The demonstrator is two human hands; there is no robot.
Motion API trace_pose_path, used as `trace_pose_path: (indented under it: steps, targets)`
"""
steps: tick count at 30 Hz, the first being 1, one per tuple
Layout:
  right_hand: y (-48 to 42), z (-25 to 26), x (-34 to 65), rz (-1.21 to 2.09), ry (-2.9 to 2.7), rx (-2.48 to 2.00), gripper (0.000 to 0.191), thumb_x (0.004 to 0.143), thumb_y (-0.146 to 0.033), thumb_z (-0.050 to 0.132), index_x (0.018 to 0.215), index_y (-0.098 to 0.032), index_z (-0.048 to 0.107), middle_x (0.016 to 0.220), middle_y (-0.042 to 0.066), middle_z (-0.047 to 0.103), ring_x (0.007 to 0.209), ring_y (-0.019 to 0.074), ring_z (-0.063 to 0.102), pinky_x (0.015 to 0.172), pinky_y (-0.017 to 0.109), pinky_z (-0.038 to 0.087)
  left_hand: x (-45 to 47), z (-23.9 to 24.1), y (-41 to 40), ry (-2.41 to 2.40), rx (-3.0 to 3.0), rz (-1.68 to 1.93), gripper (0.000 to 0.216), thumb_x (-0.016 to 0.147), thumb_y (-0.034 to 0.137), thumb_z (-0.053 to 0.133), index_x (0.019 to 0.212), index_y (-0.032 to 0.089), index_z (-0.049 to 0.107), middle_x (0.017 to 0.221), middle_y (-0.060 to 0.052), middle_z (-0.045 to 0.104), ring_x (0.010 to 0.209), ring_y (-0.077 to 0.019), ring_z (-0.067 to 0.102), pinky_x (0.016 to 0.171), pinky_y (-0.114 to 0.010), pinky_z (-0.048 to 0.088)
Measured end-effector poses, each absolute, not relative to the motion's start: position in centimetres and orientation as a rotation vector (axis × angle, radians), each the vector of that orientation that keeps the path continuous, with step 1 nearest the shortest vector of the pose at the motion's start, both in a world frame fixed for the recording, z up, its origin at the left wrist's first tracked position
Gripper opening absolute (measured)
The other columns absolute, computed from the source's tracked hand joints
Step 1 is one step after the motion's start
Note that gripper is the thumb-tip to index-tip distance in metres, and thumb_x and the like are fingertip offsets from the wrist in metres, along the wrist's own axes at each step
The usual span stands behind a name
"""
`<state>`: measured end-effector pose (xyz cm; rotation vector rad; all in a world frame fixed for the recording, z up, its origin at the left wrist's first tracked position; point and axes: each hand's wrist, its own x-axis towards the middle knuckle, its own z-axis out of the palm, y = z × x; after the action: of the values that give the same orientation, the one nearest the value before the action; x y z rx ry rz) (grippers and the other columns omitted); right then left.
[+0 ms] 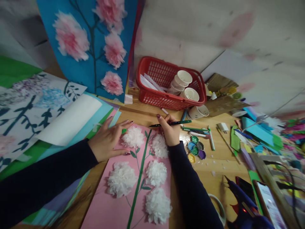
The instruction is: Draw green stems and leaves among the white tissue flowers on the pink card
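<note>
On the wooden bench (205, 176), your left hand (105, 141) spreads open over the pink sheet (105, 206) beside a white flower (133, 136), while your right hand (172, 131) grips a pen (182, 122).

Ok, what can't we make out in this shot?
All head view:
- Pink sheet: lower end cut off by bottom edge.
- Upper-right white flower: partly covered by right hand.
- Green piece: partly behind left hand, grip unclear.
- Phone: screen text blurred, too small.
</note>
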<state>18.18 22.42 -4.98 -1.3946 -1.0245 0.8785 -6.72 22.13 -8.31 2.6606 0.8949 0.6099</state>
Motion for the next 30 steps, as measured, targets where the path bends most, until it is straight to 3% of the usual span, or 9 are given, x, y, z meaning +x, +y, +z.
trace_pose_path:
  steps: [3,8,12,17,21,26,30]
  targets:
    - [22.2,-3.1,18.1,0.829,-0.986,-1.346,0.045,0.069,-0.051,0.076,0.057,-0.021,0.044,0.038,-0.011,0.043,0.029,0.0060,0.041,0.036,0.021,0.043,-6.6,-8.9,22.0,0.929,2.677,0.664,0.067,0.089,0.058,0.050,0.136,0.016,0.028,0.142,-0.020,0.049,0.132,-0.0269,0.048,0.116,-0.051,0.008]
    - [20.9,-0.2,18.0,0.755,-0.986,-1.192,0.029,0.070,-0.041,0.079,0.072,-0.018,0.060,0.054,-0.008,0.058,0.047,0.0074,0.057,0.053,0.022,0.055,-6.1,-9.2,21.3,1.041,2.742,0.701,0.069,0.084,0.059,0.056,0.132,0.014,0.037,0.137,-0.020,0.054,0.128,-0.0280,0.052,0.114,-0.053,0.014]
    - [19.4,0.0,17.6,0.688,-0.923,-1.241,0.032,0.069,-0.036,0.080,0.065,-0.018,0.055,0.046,-0.007,0.057,0.042,0.0069,0.056,0.046,0.017,0.048,-5.7,-8.8,19.9,1.180,2.781,0.725,0.059,0.086,0.053,0.059,0.124,0.010,0.044,0.137,-0.025,0.052,0.129,-0.0316,0.049,0.110,-0.060,0.019]
    - [17.7,-1.4,16.8,0.753,-0.803,-1.345,0.044,0.063,-0.042,0.083,0.061,-0.021,0.044,0.037,-0.008,0.053,0.031,0.0077,0.047,0.040,0.021,0.047,-5.5,-8.0,17.8,1.255,2.831,0.716,0.044,0.089,0.048,0.056,0.112,0.011,0.052,0.134,-0.027,0.054,0.128,-0.0344,0.050,0.105,-0.062,0.024]
    - [16.6,-1.8,15.8,0.709,-0.846,-1.536,0.050,0.064,-0.047,0.081,0.053,-0.021,0.039,0.031,-0.009,0.044,0.029,0.0066,0.044,0.033,0.016,0.031,-5.9,-7.5,16.3,1.305,2.861,0.709,0.042,0.092,0.051,0.050,0.104,0.012,0.056,0.134,-0.027,0.054,0.124,-0.0362,0.052,0.099,-0.059,0.032]
    - [16.4,-2.1,15.2,0.770,-0.942,-1.537,0.043,0.068,-0.049,0.077,0.059,-0.020,0.048,0.041,-0.005,0.053,0.035,0.0081,0.048,0.038,0.018,0.034,-6.8,-6.9,15.1,1.275,2.907,0.722,0.042,0.092,0.052,0.048,0.101,0.012,0.055,0.132,-0.028,0.055,0.123,-0.0357,0.053,0.090,-0.052,0.039]
    - [16.7,-3.4,15.4,0.700,-1.031,-1.512,0.036,0.071,-0.041,0.076,0.062,-0.020,0.048,0.047,-0.005,0.056,0.039,0.0070,0.044,0.040,0.019,0.033,-7.0,-6.9,15.1,1.253,2.839,0.746,0.038,0.092,0.050,0.051,0.102,0.014,0.051,0.133,-0.029,0.054,0.123,-0.0359,0.054,0.089,-0.052,0.039]
